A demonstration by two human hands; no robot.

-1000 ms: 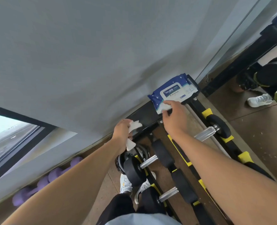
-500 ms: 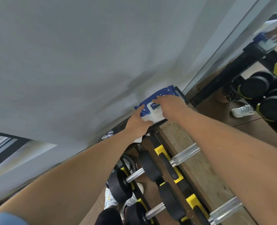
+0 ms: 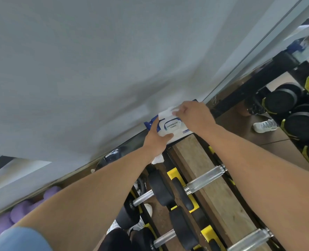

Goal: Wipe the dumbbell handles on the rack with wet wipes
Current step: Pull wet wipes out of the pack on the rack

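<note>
1. Nearest the camera, two bare forearms reach forward and up from the bottom of the view; a blue sleeve (image 3: 21, 240) covers the upper left arm.
2. Below and between the arms stands a dumbbell rack (image 3: 209, 189) with black rails, yellow cradles and a wooden board along its middle. Black-ended dumbbells lie across it; the nearest chrome dumbbell handle (image 3: 249, 239) is at the lower right, and another dumbbell handle (image 3: 203, 180) lies farther up the rack.
3. On a lower tier to the left, a smaller dumbbell (image 3: 142, 197) shows its thin metal bar. White shoes (image 3: 146, 212) are partly visible on the floor beneath.
4. At the far left, purple dumbbells (image 3: 21, 211) sit on the floor along the wall.
5. The left hand (image 3: 156, 140) presses down on the near edge of a wet wipes pack (image 3: 171, 126), thumb across its white lid. A crumpled used wipe (image 3: 158, 159) sticks out under the same hand, tucked against the palm.
6. The wet wipes pack, blue with a white label, rests on the far end of the rack's top, against the grey wall (image 3: 95, 60).
7. The right hand (image 3: 193, 115) sits over the pack's far side, fingertips pinching a fresh white wipe (image 3: 166, 113) that rises from the opening.
8. To the far right, a mirror (image 3: 295, 98) reflects more black dumbbells and a white shoe.
</note>
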